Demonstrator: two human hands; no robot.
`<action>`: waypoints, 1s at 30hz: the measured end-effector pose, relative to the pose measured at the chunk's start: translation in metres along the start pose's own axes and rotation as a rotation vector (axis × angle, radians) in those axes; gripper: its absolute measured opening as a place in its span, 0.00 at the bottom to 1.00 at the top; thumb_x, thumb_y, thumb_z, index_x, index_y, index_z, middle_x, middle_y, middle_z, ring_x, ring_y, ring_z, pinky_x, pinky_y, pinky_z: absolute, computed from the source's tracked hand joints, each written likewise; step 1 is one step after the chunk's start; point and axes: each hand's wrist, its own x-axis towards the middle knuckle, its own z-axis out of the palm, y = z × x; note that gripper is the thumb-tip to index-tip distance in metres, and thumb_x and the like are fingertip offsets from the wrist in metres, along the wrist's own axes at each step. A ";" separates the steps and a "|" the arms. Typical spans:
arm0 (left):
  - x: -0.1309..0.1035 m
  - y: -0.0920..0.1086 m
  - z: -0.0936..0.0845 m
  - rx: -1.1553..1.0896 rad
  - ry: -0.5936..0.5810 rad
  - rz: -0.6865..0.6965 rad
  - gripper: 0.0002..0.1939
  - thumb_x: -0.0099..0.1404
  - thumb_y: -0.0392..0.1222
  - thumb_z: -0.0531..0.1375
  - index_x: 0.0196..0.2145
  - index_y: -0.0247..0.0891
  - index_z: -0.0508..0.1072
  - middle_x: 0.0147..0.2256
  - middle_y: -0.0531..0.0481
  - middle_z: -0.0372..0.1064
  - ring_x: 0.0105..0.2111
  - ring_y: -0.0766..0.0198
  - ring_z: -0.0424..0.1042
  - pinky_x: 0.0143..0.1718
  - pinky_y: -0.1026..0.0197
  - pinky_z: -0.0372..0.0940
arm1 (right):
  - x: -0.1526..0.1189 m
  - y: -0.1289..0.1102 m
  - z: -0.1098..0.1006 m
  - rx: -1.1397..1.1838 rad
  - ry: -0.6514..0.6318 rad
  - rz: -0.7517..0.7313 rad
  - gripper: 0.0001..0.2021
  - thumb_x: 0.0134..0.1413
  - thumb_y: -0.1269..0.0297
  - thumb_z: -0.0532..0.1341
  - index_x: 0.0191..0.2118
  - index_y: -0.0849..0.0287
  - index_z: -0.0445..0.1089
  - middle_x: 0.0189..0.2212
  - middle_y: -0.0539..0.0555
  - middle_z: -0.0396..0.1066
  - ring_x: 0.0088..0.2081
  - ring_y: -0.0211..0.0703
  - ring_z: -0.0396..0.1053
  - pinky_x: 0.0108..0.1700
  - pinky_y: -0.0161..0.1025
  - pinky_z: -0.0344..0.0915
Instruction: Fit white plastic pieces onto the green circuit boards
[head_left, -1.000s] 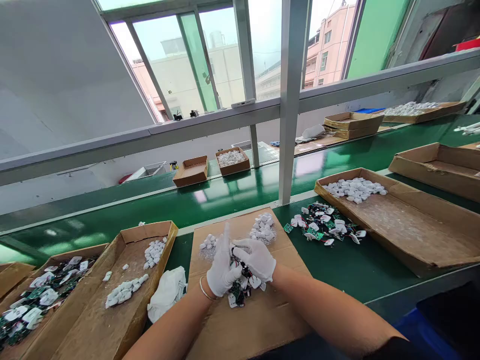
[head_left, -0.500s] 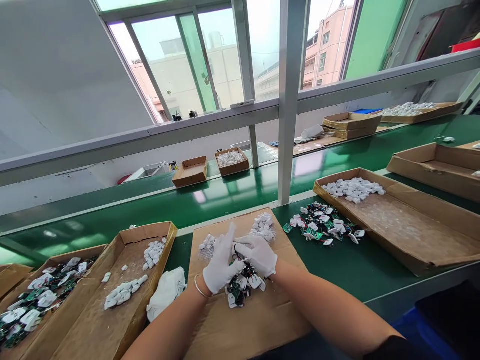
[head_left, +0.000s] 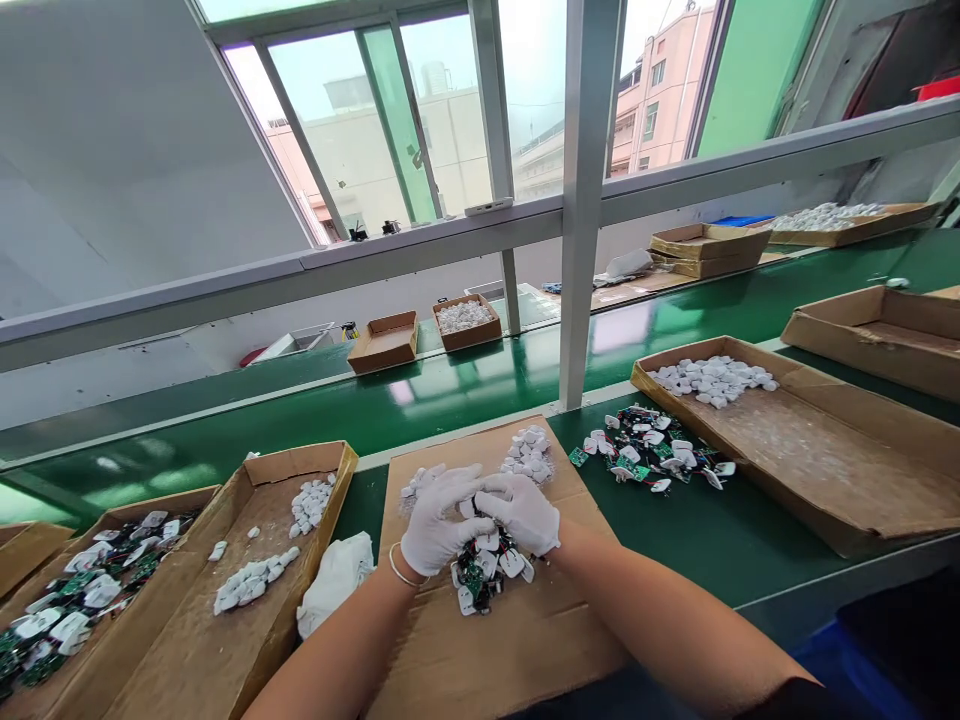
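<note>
My left hand (head_left: 441,522), in a white glove, curves its fingers in until the tips meet my right hand (head_left: 519,512), gloved as well. Both are closed around a small, partly dark piece whose kind is mostly hidden by the fingers. Just below them a pile of small green circuit boards with white plastic parts and wires (head_left: 487,572) lies on a flat cardboard sheet (head_left: 540,640). Beyond my fingers are two heaps of small white plastic pieces: a left heap (head_left: 414,482), partly covered by my left hand, and a right heap (head_left: 528,452).
Left of the sheet lie a white cloth (head_left: 337,580), a cardboard tray (head_left: 169,640) with white pieces and another of circuit boards (head_left: 71,610). To the right are a loose board pile (head_left: 652,448) and a large tray (head_left: 817,460). A grey post (head_left: 579,230) rises behind the sheet.
My left hand's raised, stretched fingers have come down and bent in toward my right hand. The right hand stays almost in place; the view has shifted slightly.
</note>
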 end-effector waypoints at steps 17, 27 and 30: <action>0.008 0.012 -0.001 0.060 0.017 0.051 0.14 0.53 0.45 0.69 0.39 0.41 0.79 0.39 0.44 0.77 0.42 0.52 0.74 0.46 0.51 0.66 | 0.000 -0.002 0.004 0.100 -0.023 -0.018 0.16 0.54 0.52 0.60 0.29 0.63 0.71 0.26 0.53 0.69 0.31 0.42 0.64 0.34 0.38 0.63; 0.007 0.019 -0.001 0.120 -0.029 0.047 0.15 0.54 0.48 0.69 0.40 0.43 0.80 0.41 0.45 0.77 0.43 0.53 0.73 0.47 0.52 0.66 | -0.001 0.000 0.004 0.128 -0.028 0.008 0.21 0.57 0.50 0.56 0.21 0.60 0.63 0.21 0.49 0.61 0.23 0.37 0.56 0.27 0.36 0.55; 0.009 0.025 -0.001 0.113 -0.040 0.066 0.14 0.56 0.48 0.67 0.40 0.43 0.79 0.41 0.45 0.77 0.44 0.53 0.73 0.46 0.53 0.66 | 0.000 0.004 0.005 0.075 0.020 0.015 0.22 0.55 0.48 0.57 0.20 0.60 0.61 0.20 0.50 0.60 0.23 0.37 0.55 0.26 0.36 0.53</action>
